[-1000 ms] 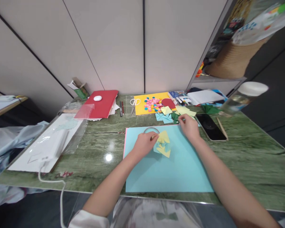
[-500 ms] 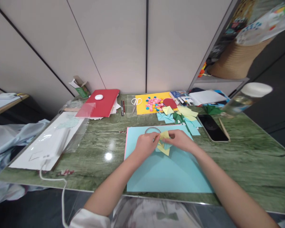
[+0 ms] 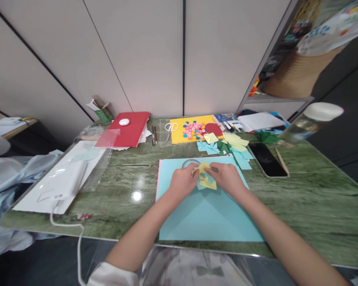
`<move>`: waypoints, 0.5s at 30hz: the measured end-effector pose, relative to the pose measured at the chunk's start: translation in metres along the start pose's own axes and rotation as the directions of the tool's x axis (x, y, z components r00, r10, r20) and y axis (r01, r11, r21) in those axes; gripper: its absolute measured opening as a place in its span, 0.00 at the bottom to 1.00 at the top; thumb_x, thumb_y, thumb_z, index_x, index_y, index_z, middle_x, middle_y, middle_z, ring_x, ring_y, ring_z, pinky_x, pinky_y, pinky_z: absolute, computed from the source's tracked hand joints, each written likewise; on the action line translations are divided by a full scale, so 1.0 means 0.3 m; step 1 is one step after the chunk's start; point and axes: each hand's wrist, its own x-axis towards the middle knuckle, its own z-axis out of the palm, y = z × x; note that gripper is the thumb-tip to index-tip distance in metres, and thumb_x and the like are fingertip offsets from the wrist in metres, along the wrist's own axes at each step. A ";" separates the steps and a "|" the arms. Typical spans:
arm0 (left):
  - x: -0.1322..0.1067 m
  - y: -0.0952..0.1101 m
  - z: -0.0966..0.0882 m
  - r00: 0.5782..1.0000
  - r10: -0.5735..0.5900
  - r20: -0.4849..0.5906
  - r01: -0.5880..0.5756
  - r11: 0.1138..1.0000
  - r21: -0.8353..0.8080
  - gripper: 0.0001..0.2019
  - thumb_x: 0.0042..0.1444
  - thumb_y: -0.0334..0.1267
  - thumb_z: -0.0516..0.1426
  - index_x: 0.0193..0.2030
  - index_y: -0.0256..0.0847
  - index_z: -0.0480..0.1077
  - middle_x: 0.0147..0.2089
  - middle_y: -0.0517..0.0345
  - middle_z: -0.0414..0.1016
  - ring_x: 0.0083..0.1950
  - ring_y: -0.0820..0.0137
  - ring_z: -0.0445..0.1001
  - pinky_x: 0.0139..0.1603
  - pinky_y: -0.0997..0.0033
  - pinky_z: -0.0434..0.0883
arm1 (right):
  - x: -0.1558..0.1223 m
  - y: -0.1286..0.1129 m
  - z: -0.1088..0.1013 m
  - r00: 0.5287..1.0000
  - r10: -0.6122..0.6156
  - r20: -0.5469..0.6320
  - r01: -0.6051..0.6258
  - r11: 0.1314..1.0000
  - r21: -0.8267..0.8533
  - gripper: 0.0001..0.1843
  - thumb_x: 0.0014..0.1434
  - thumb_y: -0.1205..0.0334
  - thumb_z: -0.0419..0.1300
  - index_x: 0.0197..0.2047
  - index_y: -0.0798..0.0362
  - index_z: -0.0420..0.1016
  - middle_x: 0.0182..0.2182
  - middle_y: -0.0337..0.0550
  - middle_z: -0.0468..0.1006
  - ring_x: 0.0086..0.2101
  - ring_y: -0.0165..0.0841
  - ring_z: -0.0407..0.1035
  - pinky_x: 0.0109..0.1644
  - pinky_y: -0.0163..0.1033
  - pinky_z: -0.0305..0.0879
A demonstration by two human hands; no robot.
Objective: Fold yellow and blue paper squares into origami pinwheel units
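Over a large light-blue sheet of paper (image 3: 209, 222), my left hand (image 3: 183, 180) and my right hand (image 3: 228, 178) face each other. Between them is a folded yellow and light-blue paper piece (image 3: 208, 182). My left fingers pinch its left side, and my right fingers close on its upper right edge. Part of a thin ring (image 3: 191, 161) shows behind my left hand; whether it touches the paper I cannot tell. The fingertips partly cover the folds.
Folded blue, green and yellow papers (image 3: 240, 155) lie beyond my right hand, near a phone (image 3: 267, 159). White-handled scissors (image 3: 170, 129) and a yellow sheet (image 3: 176, 137) with small coloured pieces lie behind. A tall bottle (image 3: 312, 123) stands right; a red folder (image 3: 128, 129) lies left.
The yellow and light-blue folded paper has turned a little between my hands, its lower yellow corner shifting right and up. My right fingers have moved slightly along its upper edge.
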 end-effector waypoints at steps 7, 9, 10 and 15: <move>0.006 -0.009 0.005 0.999 0.013 0.052 -0.012 1.000 -0.019 0.15 0.59 0.38 0.46 0.50 0.44 0.67 0.37 0.55 0.79 0.36 0.65 0.77 0.38 0.69 0.67 | -0.012 -0.008 0.004 0.995 -0.046 -0.091 0.031 0.987 -0.161 0.15 0.60 0.54 0.49 0.35 0.50 0.74 0.19 0.45 0.74 0.24 0.36 0.66 0.31 0.37 0.49; 0.007 -0.009 0.003 0.999 0.020 0.039 -0.019 0.999 -0.043 0.14 0.59 0.38 0.46 0.48 0.44 0.68 0.38 0.55 0.79 0.36 0.65 0.77 0.38 0.69 0.68 | -0.013 -0.009 0.003 0.991 -0.065 -0.115 0.044 0.984 -0.175 0.14 0.60 0.55 0.49 0.37 0.50 0.74 0.20 0.44 0.74 0.24 0.35 0.66 0.33 0.37 0.51; 0.008 -0.009 0.002 0.999 0.021 0.028 -0.020 0.998 -0.060 0.14 0.59 0.37 0.46 0.48 0.44 0.68 0.39 0.55 0.78 0.37 0.65 0.77 0.38 0.70 0.68 | -0.014 -0.009 0.003 0.989 -0.075 -0.124 0.052 0.983 -0.178 0.14 0.60 0.55 0.49 0.36 0.50 0.74 0.20 0.43 0.74 0.24 0.34 0.66 0.34 0.37 0.52; 0.007 -0.009 0.002 1.000 0.018 -0.008 -0.019 0.989 -0.145 0.14 0.58 0.36 0.47 0.47 0.45 0.69 0.42 0.57 0.78 0.37 0.68 0.76 0.40 0.71 0.68 | -0.015 -0.006 0.002 0.981 -0.120 -0.155 0.092 0.980 -0.176 0.15 0.61 0.56 0.48 0.33 0.50 0.74 0.21 0.43 0.75 0.24 0.32 0.65 0.36 0.37 0.54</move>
